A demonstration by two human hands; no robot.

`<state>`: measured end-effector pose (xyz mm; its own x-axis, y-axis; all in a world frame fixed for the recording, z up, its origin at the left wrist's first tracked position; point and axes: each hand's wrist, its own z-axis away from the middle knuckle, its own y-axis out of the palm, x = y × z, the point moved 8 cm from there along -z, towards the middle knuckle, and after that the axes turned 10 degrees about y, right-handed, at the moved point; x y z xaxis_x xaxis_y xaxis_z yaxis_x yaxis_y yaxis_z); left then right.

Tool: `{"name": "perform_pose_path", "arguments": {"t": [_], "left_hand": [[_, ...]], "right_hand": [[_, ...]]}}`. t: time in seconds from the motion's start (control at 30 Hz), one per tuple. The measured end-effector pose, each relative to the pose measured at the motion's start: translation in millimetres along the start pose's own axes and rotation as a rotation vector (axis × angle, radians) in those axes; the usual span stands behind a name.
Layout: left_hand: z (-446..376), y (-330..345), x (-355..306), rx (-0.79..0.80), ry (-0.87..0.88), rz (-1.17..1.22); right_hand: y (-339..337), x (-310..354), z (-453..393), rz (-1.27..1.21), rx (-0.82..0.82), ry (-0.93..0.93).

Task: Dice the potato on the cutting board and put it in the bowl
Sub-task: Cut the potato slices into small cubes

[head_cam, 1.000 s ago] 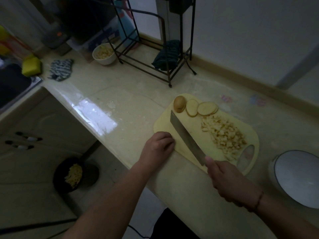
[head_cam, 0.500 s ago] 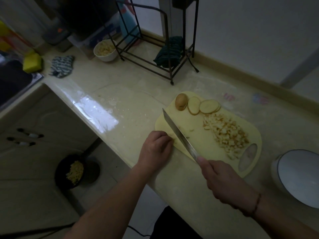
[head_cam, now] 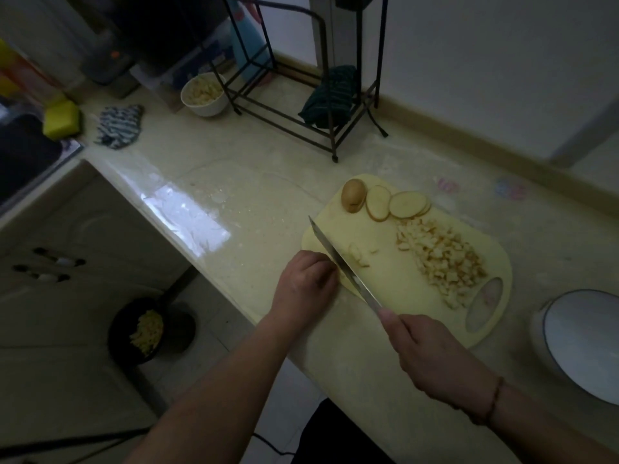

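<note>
The yellow cutting board [head_cam: 395, 289] lies on the counter with its long axis running from the potato end piece [head_cam: 352, 195] at its far corner toward the white bowl [head_cam: 582, 343], which sits just beyond its handle end. The right hand [head_cam: 432, 353] grips the knife [head_cam: 341, 259], blade tip pointing away along the board's left edge. The left hand [head_cam: 306, 286], fingers curled, presses beside the blade; what it holds is hidden. Diced potato [head_cam: 442, 259] is heaped right of the blade, two slices [head_cam: 398, 204] beside the end piece.
</note>
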<state>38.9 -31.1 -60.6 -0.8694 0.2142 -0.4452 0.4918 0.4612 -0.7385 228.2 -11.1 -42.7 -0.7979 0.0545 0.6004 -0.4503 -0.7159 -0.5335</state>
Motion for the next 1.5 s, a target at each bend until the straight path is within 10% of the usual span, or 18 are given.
{"name": "perform_pose_path", "arguments": {"t": [1.5], "left_hand": [[-58.2,26.3,-44.2,0.183,-0.086,0.170]], "right_hand": [[-63.6,-70.7,25.7,0.033,-0.065,0.054]]}}
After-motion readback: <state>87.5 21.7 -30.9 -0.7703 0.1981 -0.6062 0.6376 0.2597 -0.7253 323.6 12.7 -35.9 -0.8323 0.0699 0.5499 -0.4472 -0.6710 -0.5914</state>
